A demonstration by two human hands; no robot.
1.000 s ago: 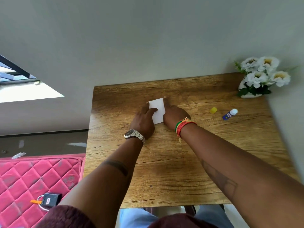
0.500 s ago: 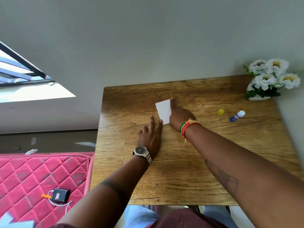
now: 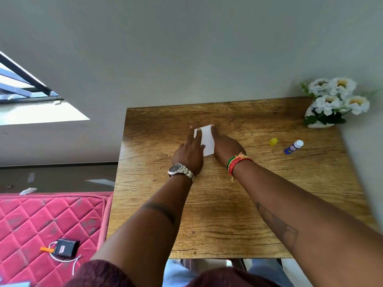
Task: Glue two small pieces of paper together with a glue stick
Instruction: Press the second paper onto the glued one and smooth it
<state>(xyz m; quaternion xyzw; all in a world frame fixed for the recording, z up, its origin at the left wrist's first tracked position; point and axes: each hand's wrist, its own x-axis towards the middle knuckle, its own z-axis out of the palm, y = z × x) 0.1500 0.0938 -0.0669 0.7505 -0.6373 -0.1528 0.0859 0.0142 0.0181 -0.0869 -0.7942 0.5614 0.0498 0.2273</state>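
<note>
Wooden table (image 3: 228, 214) carries everything; both hands lie flat and open, gripping nothing, left hand (image 3: 189, 155) and right hand (image 3: 224, 146) pressing the white paper (image 3: 207, 139) between them. Right of the paper lie the uncapped glue stick (image 3: 293, 147) and its yellow cap (image 3: 273, 141). Gluing looks done; only pressing remains.

This looks like a room in a home, most likely a bedroom. A small wooden table (image 3: 228, 214) stands against a plain grey wall (image 3: 186, 48). Left of the table lies a pink quilted mattress (image 3: 41, 224), low by the floor, with a small black device (image 3: 64, 247) and its cable on it. At the far right corner of the table stands a vase (image 3: 317, 124) with white flowers (image 3: 335, 96). Far left of the table, a window (image 3: 24, 92) with dark bars gives daylight.
</note>
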